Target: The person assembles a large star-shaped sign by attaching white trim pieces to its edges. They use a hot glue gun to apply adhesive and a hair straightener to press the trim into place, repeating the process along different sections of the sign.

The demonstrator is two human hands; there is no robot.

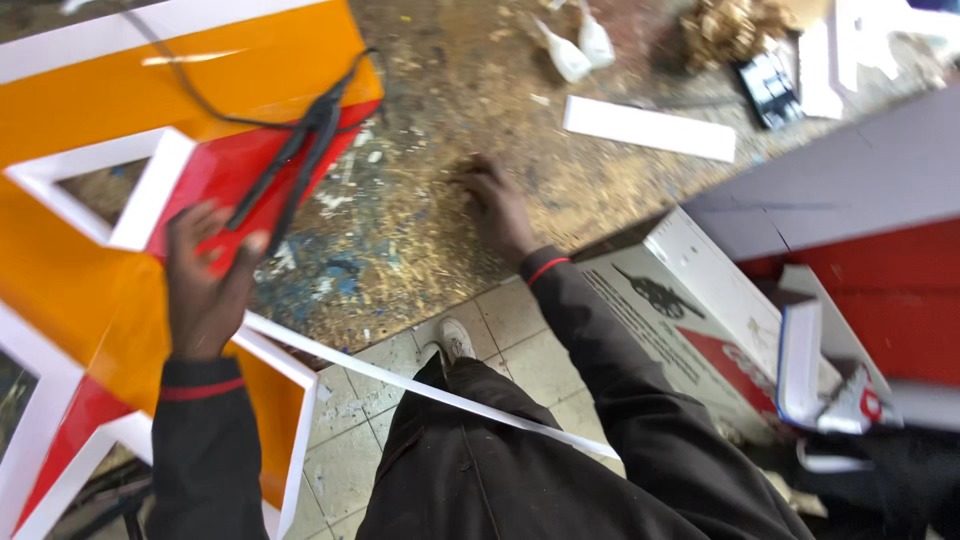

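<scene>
My left hand (205,275) grips the edge of a large orange and red sign shape (120,180) with white rims, which leans over the left of the workbench. A black cable (300,140) lies across the sign's red part, just above my fingers. My right hand (497,205) rests palm down on the stained workbench top (420,130), fingers spread, holding nothing. A long thin white strip (420,385) runs from the sign's lower edge across my lap.
A flat white strip (650,128) lies on the bench beyond my right hand. White scraps (580,45), wood shavings (725,25) and a dark device (768,85) sit at the far edge. An open cardboard box (720,320) and a grey and red panel (860,240) stand at right on the tiled floor (350,430).
</scene>
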